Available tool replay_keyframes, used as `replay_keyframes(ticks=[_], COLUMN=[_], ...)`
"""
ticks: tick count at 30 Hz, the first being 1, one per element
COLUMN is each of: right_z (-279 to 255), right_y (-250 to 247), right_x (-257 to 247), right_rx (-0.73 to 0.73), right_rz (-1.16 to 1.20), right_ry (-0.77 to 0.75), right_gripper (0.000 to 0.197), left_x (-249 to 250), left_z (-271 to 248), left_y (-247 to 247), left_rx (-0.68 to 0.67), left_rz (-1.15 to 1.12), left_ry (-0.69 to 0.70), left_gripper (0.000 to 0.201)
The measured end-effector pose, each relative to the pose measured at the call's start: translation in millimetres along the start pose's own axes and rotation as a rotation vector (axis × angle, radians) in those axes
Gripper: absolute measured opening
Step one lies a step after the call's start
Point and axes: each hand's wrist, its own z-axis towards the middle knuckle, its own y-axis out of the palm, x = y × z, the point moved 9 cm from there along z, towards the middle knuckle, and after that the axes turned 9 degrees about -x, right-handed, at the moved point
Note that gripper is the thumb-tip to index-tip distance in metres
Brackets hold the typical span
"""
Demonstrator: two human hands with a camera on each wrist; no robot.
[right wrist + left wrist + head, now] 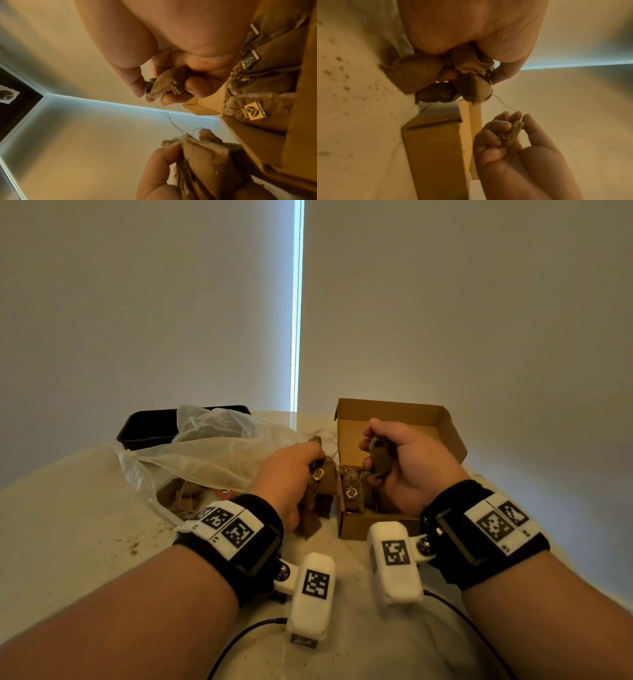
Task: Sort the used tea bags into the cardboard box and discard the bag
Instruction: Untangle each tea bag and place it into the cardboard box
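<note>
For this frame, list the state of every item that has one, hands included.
cardboard box: lid open, tea bags inside
plastic bag: lying open, some tea bags left in it
black tray: behind the plastic bag
left hand: grips a bunch of tea bags
right hand: holds one tea bag over the box

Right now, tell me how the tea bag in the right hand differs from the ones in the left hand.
The right hand grips a single tea bag above the open cardboard box; the left hand holds a bunch of tea bags outside it, beside the box's left wall. The single tea bag is crumpled in the fist; the bunch hangs down. Both are brown and used, and a thin string runs between them.
</note>
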Motion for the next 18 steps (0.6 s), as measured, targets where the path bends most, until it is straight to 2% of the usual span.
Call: replay_keyframes(ticks=[8,15,18], right_z=[2.3,-0.5,-0.2], right_y=[8.2,2.8,-0.6], right_x=[-4.1,-20.6,-23.7], right_rx=[-0.061,-0.056,-0.044], right_rz=[0.086,0.229,0.226], right_ry=[-0.076,-0.188,-0.208], right_gripper=[0.022,0.032,0.031], left_x=[-0.8,0.1,-0.4], left_z=[-0.3,0.8,-0.2], left_y=[0.5,-5.2,-3.3], left_rx=[-0.011,0.029,-0.001], left_rz=[0.134,0.126,0.137], left_ry=[0.032,0.079,0.078], left_gripper=[0.016,0.024,0.019])
